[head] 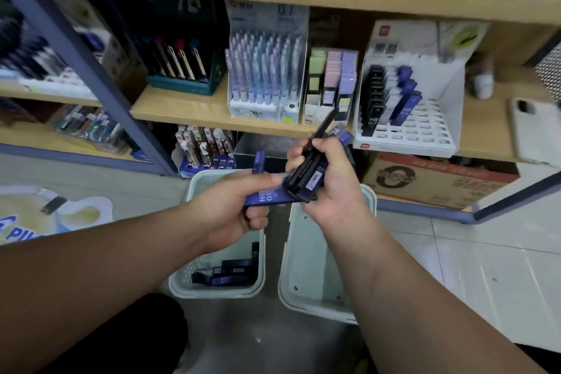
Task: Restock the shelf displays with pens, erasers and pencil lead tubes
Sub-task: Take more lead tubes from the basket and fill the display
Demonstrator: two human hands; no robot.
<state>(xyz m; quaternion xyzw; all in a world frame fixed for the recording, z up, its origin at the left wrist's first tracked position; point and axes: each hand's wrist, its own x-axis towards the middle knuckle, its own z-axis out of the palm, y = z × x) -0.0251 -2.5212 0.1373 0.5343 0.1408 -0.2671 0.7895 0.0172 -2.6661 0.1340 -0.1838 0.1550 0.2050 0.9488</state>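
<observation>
Head view. Pinched between thumb and curled fingers of the left grip [239, 203]: one flat, dark-blue plastic lead tube [267, 198], lying level, white HB print on its face, far end touching the bundle opposite. Just behind that grip's knuckles, a second blue tube [258, 162] on end; cannot tell what holds it. Clenched in the right grip [331, 188]: a bundle of tubes [306, 174], slim, rectangular, glossy black and blue, fanned out, one long black piece jutting up past the fingers.

Beyond and right of the right grip, on the pale wooden shelf [182, 106]: a white cardboard display stand [425, 130] with a grid of slots, its left rows filled with upright stocked tubes [385, 97], black and blue. Straight beyond the right grip, pastel blocks [332, 76] in green, pink and purple. Beyond the left grip, a box of pastel pens [264, 70] packed upright. Far right of both grips, a pale phone [534, 133], blurred, flat on the shelf.

Below both grips, on the floor, two pale plastic baskets side by side: left basket [212, 293] with perforated base and a loose pile of dark tubes [230, 272] under the left forearm; right basket [288, 282] beneath the right wrist. Glossy pale floor tiles [485, 267] to the right. Brown cardboard box [437, 182] under the shelf, right of the right grip. Blue metal post [76, 55] far left.
</observation>
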